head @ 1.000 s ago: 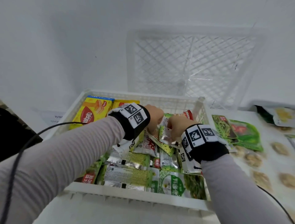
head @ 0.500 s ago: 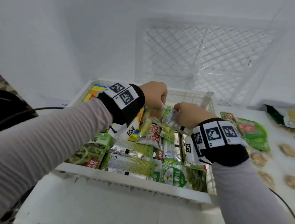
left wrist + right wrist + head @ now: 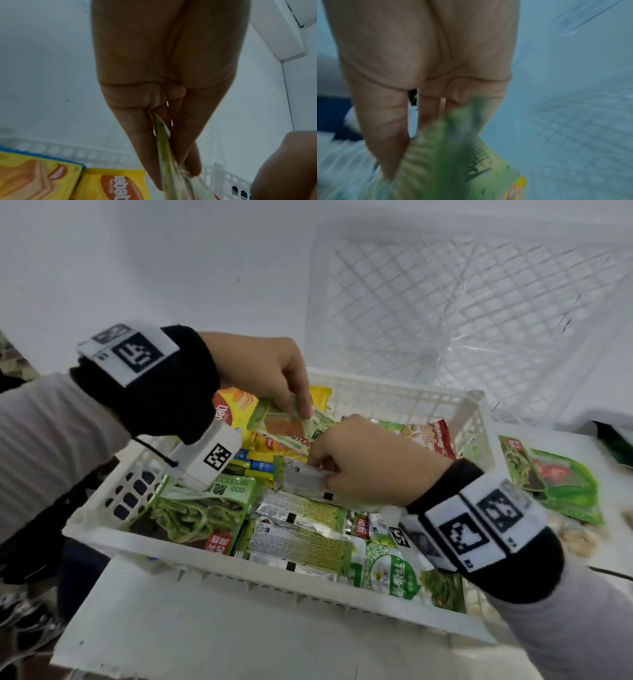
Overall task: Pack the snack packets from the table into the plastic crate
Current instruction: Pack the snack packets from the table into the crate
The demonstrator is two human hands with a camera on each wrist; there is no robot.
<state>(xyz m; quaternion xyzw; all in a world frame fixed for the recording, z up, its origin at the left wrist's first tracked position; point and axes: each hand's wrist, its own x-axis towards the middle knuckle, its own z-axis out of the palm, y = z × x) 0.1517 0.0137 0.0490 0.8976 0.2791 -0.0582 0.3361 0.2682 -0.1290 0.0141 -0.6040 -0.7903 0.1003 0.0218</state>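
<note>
A white plastic crate (image 3: 219,571) holds several snack packets, green, silver and yellow. Above its middle my left hand (image 3: 274,374) pinches the top edge of a green and orange packet (image 3: 287,429); the left wrist view shows that packet (image 3: 167,157) edge-on between thumb and fingers. My right hand (image 3: 359,460) grips a silver and green packet (image 3: 301,479) just below it, blurred green (image 3: 440,155) in the right wrist view. Yellow wafer packs (image 3: 116,185) lie at the crate's far left.
A large green packet (image 3: 555,477) lies on the white table (image 3: 613,546) right of the crate, with round snack pieces (image 3: 579,539) near it. A second white lattice crate (image 3: 479,302) stands on edge behind. A dark bag and cable are at the left.
Both hands have lifted out of the crate's far end with their packets and moved left. The view has swung closer and lower over the crate.
</note>
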